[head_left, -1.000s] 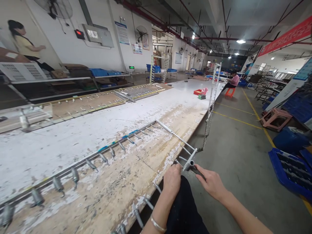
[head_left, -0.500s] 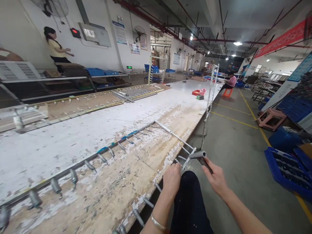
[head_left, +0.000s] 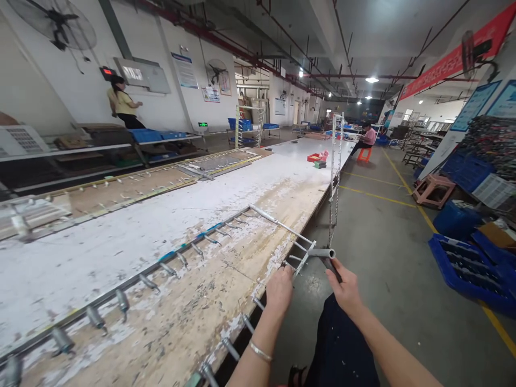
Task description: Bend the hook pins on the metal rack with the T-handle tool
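Note:
A long metal frame (head_left: 266,215) lies on the worktable, with several grey springs (head_left: 122,302) along its far rail. More springs (head_left: 230,349) stick out along the table's near edge. My left hand (head_left: 280,290) is closed on the near rail close to the frame's corner; the fingertips' exact hold is hidden. My right hand (head_left: 344,285) is wrapped around the dark handle of a hammer-like tool (head_left: 321,253), whose grey head is a hollow pipe. The pipe head is beside the frame's end corner, just right of my left hand; whether it touches is unclear.
The long worktable (head_left: 169,322) has a worn, peeling top. Further along are a red tray (head_left: 313,157) and an upright white rack (head_left: 334,177) at the table's edge. Blue crates (head_left: 463,274) stand on the floor at right. One person walks at left; another sits far back.
My view has turned slightly right, so the scene sits further left. Both hands stay at the frame's corner with the same holds. The person at left has walked to the right.

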`<state>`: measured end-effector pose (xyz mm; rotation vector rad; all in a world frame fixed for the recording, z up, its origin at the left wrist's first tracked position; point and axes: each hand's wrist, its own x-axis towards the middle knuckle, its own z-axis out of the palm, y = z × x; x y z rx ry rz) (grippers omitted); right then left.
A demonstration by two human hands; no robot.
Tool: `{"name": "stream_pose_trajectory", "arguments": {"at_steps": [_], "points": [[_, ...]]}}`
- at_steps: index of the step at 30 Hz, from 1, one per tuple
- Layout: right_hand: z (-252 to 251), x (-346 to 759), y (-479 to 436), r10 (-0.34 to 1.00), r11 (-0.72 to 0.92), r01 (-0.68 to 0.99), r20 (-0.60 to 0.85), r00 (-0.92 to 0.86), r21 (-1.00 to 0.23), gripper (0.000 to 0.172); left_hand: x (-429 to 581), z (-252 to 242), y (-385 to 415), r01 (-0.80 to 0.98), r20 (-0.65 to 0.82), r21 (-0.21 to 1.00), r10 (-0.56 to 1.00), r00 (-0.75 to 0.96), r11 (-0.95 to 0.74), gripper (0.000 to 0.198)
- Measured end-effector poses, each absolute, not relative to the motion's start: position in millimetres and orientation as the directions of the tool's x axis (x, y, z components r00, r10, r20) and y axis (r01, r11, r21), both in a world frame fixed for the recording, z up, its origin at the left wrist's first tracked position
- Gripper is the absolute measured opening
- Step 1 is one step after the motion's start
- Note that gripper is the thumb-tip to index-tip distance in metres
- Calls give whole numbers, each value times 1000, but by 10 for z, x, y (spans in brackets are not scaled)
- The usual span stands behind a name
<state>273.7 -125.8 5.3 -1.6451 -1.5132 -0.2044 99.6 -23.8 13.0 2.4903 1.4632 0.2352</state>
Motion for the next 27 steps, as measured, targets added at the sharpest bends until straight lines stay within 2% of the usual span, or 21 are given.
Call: {"name": "stream_pose_trajectory", "arguments": {"at_steps": [2,5,8,12,15,17,19,24,27], "points": [[-39,2698,-1223,805,112,896,568,173,-431,41,992,129,-234,832,30,299,876,481,-467,26],[-152,2775,-1311,905,-18,908,380,194,-420,37,980,114,-222,841,24,334,896,443,-425,30],[-230,2950,-1492,911,18,844,356,207,-536,39,956,108,-213,797,86,461,914,396,-389,30],[-365,3072,-1610,898,20,719,329,292,-694,45,926,151,-212,636,215,679,928,305,-367,36],[-476,3025,-1597,875,22,641,325,360,-767,44,899,194,-210,603,242,736,951,191,-308,41],[-519,2967,-1584,862,45,608,338,378,-793,42,860,225,-213,646,229,716,963,140,-265,43],[-529,2916,-1582,853,70,586,353,384,-807,40,801,266,-224,734,189,646,975,114,-211,42],[-508,2885,-1593,860,113,521,346,376,-846,40,652,403,-316,933,2,323,986,165,-157,25],[-537,2917,-1600,882,74,456,272,385,-887,45,649,449,-376,967,26,204,988,153,-155,26]]}}
